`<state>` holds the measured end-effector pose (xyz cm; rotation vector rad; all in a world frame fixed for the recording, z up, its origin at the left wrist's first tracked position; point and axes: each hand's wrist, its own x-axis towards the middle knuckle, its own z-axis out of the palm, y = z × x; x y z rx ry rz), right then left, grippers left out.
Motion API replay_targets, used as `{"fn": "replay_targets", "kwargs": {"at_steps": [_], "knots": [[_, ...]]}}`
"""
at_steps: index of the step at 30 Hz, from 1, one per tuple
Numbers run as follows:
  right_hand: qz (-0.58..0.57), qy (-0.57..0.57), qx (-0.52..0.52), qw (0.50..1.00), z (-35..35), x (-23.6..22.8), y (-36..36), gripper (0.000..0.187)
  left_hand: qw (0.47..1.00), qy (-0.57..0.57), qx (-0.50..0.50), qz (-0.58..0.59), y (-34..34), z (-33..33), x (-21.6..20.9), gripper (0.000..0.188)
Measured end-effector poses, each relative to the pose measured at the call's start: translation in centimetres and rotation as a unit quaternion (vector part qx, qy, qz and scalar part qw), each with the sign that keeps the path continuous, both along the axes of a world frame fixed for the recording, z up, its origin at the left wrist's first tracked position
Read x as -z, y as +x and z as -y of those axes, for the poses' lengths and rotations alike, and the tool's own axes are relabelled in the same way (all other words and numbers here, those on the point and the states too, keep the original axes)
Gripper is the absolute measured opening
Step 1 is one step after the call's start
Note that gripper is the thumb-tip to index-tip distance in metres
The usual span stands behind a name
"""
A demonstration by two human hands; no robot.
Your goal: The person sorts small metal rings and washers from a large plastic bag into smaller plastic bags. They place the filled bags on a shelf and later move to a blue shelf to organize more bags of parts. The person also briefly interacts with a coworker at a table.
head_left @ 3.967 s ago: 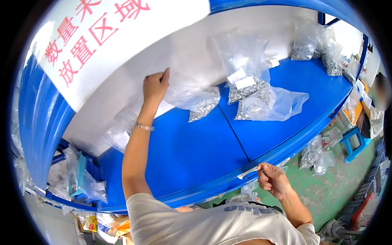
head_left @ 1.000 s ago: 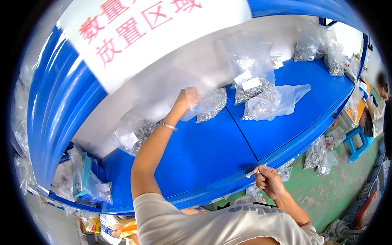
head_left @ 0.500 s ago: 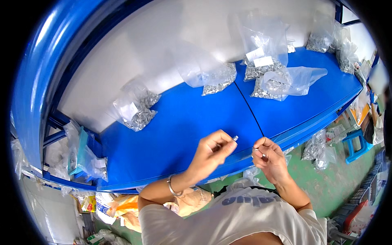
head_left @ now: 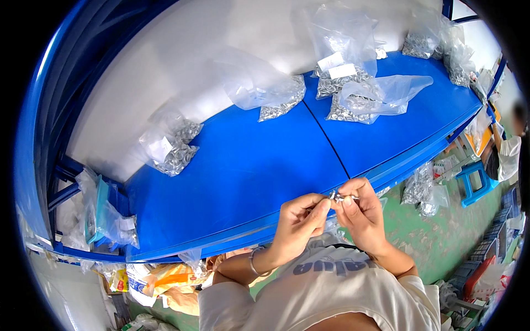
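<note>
My left hand [head_left: 301, 225] and my right hand [head_left: 361, 218] meet in front of my chest, over the front edge of the blue table [head_left: 237, 165]. The left fingers pinch a small shiny metal piece [head_left: 333, 195]. Between my right thumb and forefinger is another small silvery metal part [head_left: 349, 197], with a thin end poking out to the right. The two pieces touch or nearly touch; their exact shape is too small to make out.
Clear bags of metal rings [head_left: 175, 155] stand along the back, with another bag [head_left: 281, 105] and a labelled bag [head_left: 345, 77] farther right. A flopped-over bag [head_left: 353, 107] lies before it. A blue stool [head_left: 476, 183] stands on the green floor. Another person [head_left: 509, 157] is at far right.
My hands were apart and have come together, the left moving right and down. The metal pieces now meet at the fingertips. The whole view has shifted slightly.
</note>
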<state>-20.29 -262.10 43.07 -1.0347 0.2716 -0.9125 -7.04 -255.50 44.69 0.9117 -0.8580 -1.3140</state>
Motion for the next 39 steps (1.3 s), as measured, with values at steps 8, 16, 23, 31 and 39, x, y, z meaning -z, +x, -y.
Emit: {"fn": "replay_targets", "kwargs": {"at_steps": [8, 16, 23, 31, 39], "knots": [[-0.057, -0.167, 0.089, 0.980, -0.3, -0.3, -0.6, 0.017, 0.931, -0.181, -0.159, 0.275, -0.6, 0.2, -0.1, 0.013], [-0.088, -0.231, 0.140, 0.959, -0.3, -0.6, -0.5, 0.017, 0.944, -0.159, -0.158, 0.242, -0.8, 0.3, -0.3, 0.015], [-0.150, -0.268, 0.155, 0.939, -0.4, -1.3, -1.2, 0.018, 0.948, -0.157, -0.141, 0.237, -1.0, 0.5, 0.0, 0.011], [-0.101, -0.256, 0.161, 0.948, -0.3, -1.1, -1.3, 0.020, 0.975, -0.115, -0.085, 0.168, -0.9, 0.6, -0.1, 0.004], [-0.092, -0.257, 0.149, 0.951, -0.2, -0.7, -1.7, 0.021, 0.989, -0.075, -0.050, 0.113, -1.0, 0.4, -0.2, 0.008]]}}
